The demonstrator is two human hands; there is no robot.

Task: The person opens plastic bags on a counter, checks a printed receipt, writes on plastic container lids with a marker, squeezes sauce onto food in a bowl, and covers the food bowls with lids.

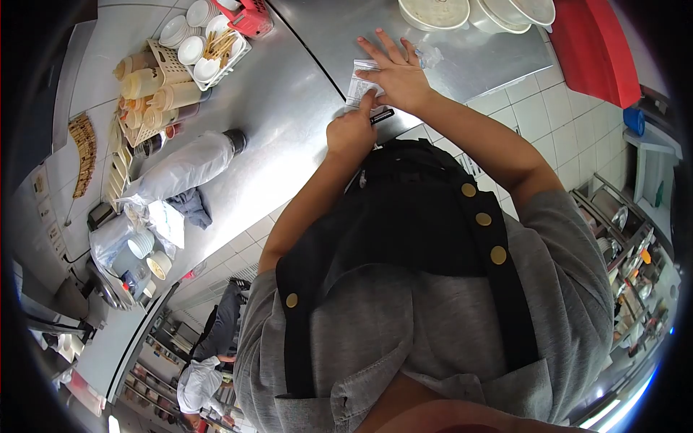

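A small white printed paper [355,87] lies on the steel counter, below my hands. My right hand [401,81] is spread over its right side, with the fingers apart and nothing gripped. My left hand [351,132] is at the paper's lower edge, its index finger stretched onto the paper and the other fingers curled. From the curled fingers a black marker [383,116] sticks out to the right. Beside my right fingertips rests a crumpled piece of clear plastic [431,57].
Round lidded containers [434,13] stand at the counter's far edge, near a red bin [595,50]. On the left are sauce bottles [143,83], a tray of white cups [206,70] and a plastic-wrapped bundle [186,164]. Another person [200,386] is at the lower left.
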